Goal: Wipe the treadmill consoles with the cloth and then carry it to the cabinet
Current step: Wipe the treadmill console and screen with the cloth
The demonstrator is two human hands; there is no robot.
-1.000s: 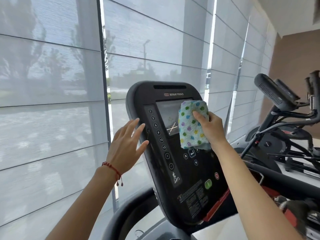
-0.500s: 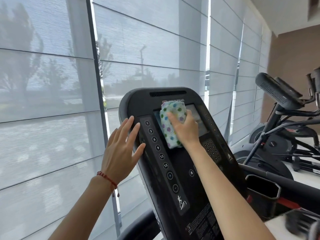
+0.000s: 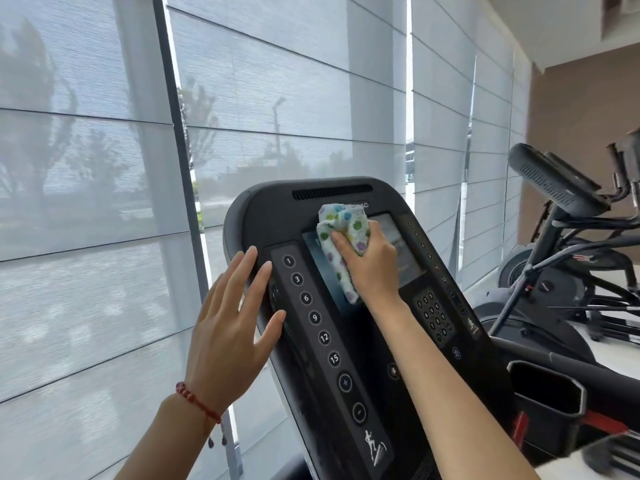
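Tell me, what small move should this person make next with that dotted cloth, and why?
Probably sweep the cloth to the right across the screen. The right hand presses it on the screen's upper left part, so the right side looks not yet covered. The left hand, open at the console edge, seems to steady it.

cloth (image 3: 346, 233): white, dotted green, purple, blue, yellow
console (image 3: 346, 358): black, white numerals
bracelet (image 3: 197, 401): red
blinds (image 3: 86, 202): pale grey
far wall (image 3: 585, 105): brown

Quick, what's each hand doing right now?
Left hand: open, fingers spread, at the console's left edge.
Right hand: closed on the dotted cloth, pressing it on the screen.
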